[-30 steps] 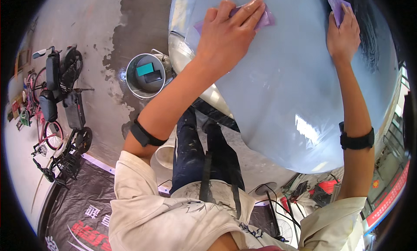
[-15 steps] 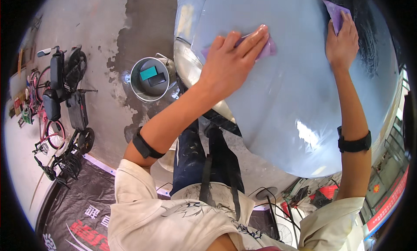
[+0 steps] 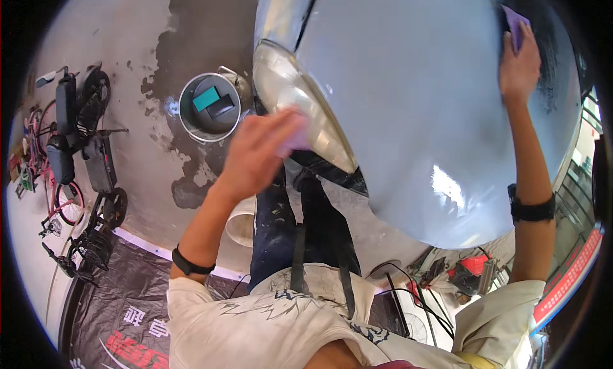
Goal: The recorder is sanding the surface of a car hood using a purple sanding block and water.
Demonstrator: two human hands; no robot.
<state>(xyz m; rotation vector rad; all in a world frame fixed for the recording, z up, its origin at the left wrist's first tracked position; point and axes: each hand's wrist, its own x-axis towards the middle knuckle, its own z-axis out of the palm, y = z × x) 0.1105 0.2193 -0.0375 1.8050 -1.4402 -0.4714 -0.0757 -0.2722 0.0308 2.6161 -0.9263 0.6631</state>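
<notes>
A dull grey-blue car hood (image 3: 396, 113) curves across the middle and right. My left hand (image 3: 252, 152), blurred by motion, is off the hood, in front of the clear headlight (image 3: 325, 136). Its fingers are closed on a piece of purple sandpaper (image 3: 295, 138), partly hidden by them. Far up on the right, my right hand (image 3: 520, 69) rests at the hood's darker, wet-looking patch (image 3: 546, 62). A second purple sandpaper piece (image 3: 516, 25) sticks out past its fingers.
Left of the headlight, a metal bucket (image 3: 211, 138) on the wet-stained floor holds a teal block (image 3: 206, 98) and a dark block (image 3: 221, 106). A pale bucket (image 3: 241, 227) stands by my legs. An electric scooter (image 3: 99, 161) and a pink bicycle (image 3: 69, 203) are farther left.
My left hand has lifted off the hood and moved down and left to the headlight, carrying its sandpaper. My right hand has shifted slightly right. The view has moved a little.
</notes>
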